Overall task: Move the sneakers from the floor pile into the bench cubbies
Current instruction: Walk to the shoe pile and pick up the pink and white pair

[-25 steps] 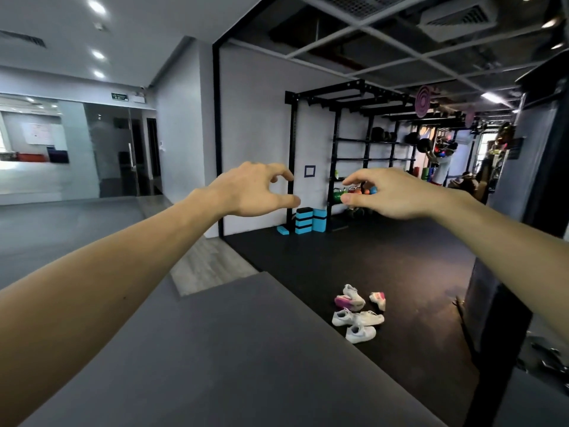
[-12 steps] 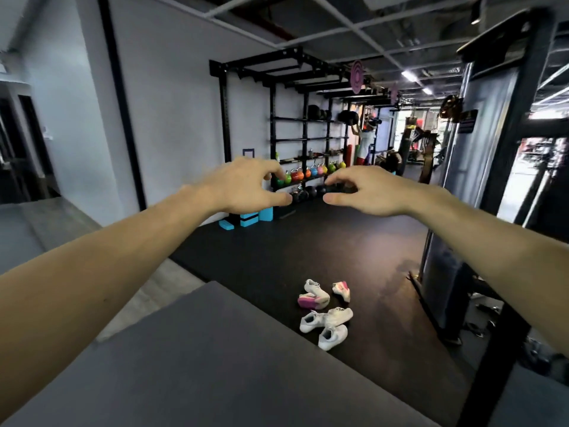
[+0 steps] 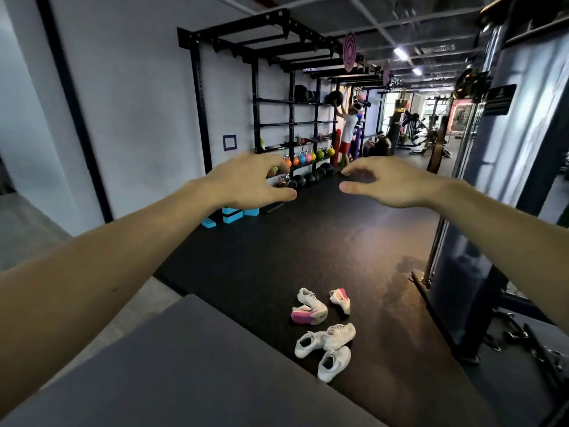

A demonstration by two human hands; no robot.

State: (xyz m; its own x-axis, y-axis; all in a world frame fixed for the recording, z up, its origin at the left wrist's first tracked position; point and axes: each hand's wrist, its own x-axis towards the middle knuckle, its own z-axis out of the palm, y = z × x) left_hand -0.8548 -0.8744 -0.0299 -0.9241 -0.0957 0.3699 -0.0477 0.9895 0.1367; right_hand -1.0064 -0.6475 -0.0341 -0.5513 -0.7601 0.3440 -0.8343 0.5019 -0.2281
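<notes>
A small pile of sneakers lies on the black rubber floor just beyond a grey padded bench top [image 3: 191,365]. Two white sneakers [image 3: 324,337] lie crossed, and a third white sneaker [image 3: 334,363] sits nearest the bench. Behind them are a white sneaker with a pink sole [image 3: 309,308] and a white and pink sneaker [image 3: 340,298]. Both arms stretch forward at chest height, far above the shoes. My left hand [image 3: 249,183] and my right hand [image 3: 388,183] hold nothing, with fingers loosely curled. No cubbies are visible.
A black storage rack [image 3: 289,124] with coloured kettlebells and balls lines the far wall. Blue foam blocks [image 3: 232,215] sit at its foot. A tall dark machine column [image 3: 492,186] stands at right. A person in a white shirt [image 3: 348,131] stands far back.
The view has swung right and dipped, so the sneaker pile now sits lower and more central. Both hands stayed raised; the right thumb and fingers spread slightly apart.
</notes>
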